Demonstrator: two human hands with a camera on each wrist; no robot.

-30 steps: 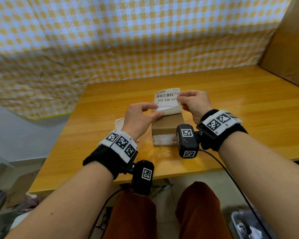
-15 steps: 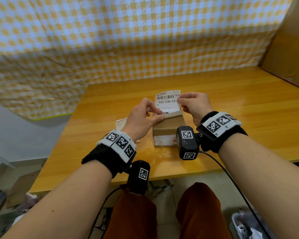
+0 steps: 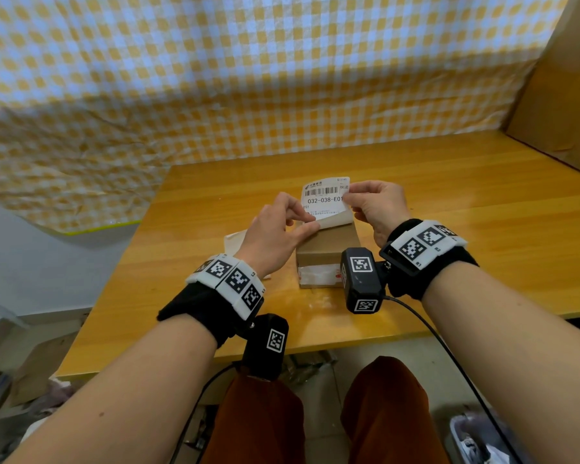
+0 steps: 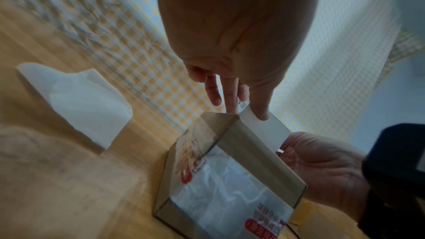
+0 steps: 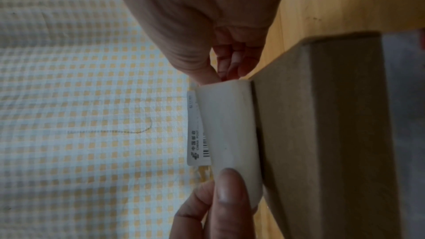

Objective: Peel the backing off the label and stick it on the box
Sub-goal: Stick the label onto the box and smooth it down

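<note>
Nearest, small brown cardboard box (image 3: 327, 244) sits on yellow wooden table (image 3: 449, 202). Above it, left hand (image 3: 272, 237) and right hand (image 3: 377, 205) pinch opposite edges of white barcoded shipping label (image 3: 325, 197), lower edge curling onto box top.

- We read "032-038-E01" in large type on the white label (image 3: 325, 199), below a barcode, centre of the head view.
- We read a smaller "E01" at its left edge.
- Right wrist view: "CHINA POST" beside Chinese characters on the label (image 5: 198, 144).
- Red print on the box (image 3: 327, 254): illegible.
</note>
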